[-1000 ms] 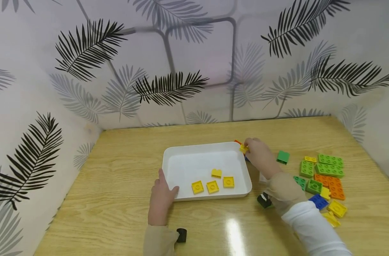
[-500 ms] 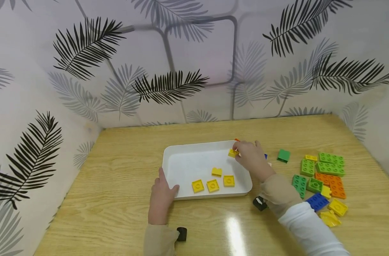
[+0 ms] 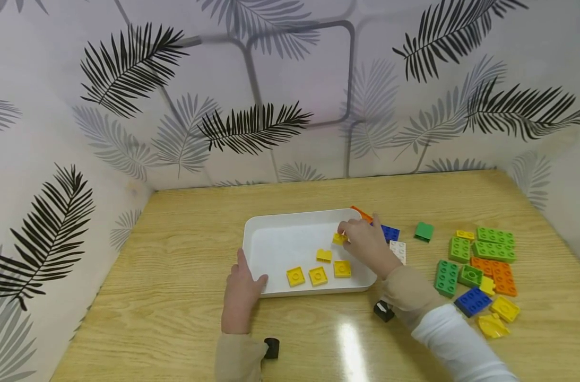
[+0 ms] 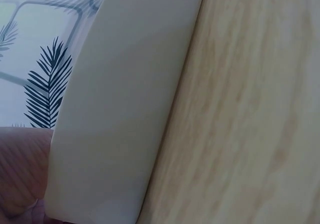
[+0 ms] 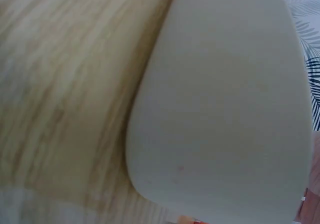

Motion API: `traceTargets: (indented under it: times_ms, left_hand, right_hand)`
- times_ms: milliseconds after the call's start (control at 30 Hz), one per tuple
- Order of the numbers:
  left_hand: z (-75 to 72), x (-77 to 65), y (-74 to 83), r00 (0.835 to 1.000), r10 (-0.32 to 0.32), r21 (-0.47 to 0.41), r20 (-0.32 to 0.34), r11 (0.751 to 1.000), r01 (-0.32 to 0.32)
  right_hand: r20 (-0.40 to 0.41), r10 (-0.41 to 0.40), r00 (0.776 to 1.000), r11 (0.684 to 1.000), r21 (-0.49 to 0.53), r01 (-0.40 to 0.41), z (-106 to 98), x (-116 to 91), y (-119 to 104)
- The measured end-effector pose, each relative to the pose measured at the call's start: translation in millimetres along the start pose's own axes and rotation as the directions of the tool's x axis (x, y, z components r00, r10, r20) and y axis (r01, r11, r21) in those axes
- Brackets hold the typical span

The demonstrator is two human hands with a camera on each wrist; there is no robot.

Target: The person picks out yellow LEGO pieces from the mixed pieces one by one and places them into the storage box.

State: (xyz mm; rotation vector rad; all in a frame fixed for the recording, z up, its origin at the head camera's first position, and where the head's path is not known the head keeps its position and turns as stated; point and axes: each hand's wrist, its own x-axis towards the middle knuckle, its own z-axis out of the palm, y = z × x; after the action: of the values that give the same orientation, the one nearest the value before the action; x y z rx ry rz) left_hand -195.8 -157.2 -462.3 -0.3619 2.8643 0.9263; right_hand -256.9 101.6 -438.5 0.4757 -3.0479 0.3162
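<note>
In the head view, my right hand (image 3: 366,243) pinches a small yellow building brick (image 3: 338,239) over the right part of the white tray (image 3: 275,217). My left hand (image 3: 242,289) rests against the tray's near left corner, index finger straight along the side and thumb at the front rim. Inside the tray lie another small yellow brick (image 3: 324,255) and three square yellow bricks (image 3: 318,276) in a row near the front wall. Both wrist views are mostly filled by the tray's outer wall (image 4: 120,104), and part of the left hand shows at the left wrist view's edge.
Loose bricks lie right of the tray: blue (image 3: 390,233), white (image 3: 398,251) and green (image 3: 424,231). Farther right is a group of several green, orange, blue and yellow bricks (image 3: 494,252). A patterned wall covering (image 3: 290,95) rises behind the wooden table (image 3: 175,329).
My right hand has carried the yellow brick leftward from beyond the tray's right rim to over its inside, uncovering blue and white bricks. The left hand has stayed at the corner.
</note>
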Motion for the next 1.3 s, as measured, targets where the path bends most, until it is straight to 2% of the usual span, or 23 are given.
traceTargets:
  times_ms: [267,667,967,1167,1300]
  left_hand:
    - [0.0,-0.3,1.5,1.0,-0.001,0.004,0.003,1.0,0.001]
    - [1.4,0.7,2.4,0.999,0.032,0.007,-0.016,0.999,-0.032]
    - [1.3,0.4,2.2,1.0,0.023,0.01,-0.007,1.0,-0.023]
    - [1.0,0.5,1.3,1.0,-0.004,0.01,0.011,1.0,0.004]
    - [0.1,-0.3,0.4,1.0,-0.01,0.005,0.013,1.0,0.01]
  right_hand:
    - [0.082,0.009,0.997,1.0,0.005,-0.009,5.9,-2.7,-5.7]
    - [0.109,0.0,0.994,1.0,-0.012,0.002,12.3,-5.8,-7.6]
    - [0.082,-0.03,0.996,0.999,0.014,0.029,9.6,-7.4,-6.8]
    - [0.101,-0.022,0.995,0.999,0.038,0.019,3.3,-10.0,-4.2]
    - [0.056,-0.024,0.998,0.999,0.03,0.023,1.2,-11.4,1.3]
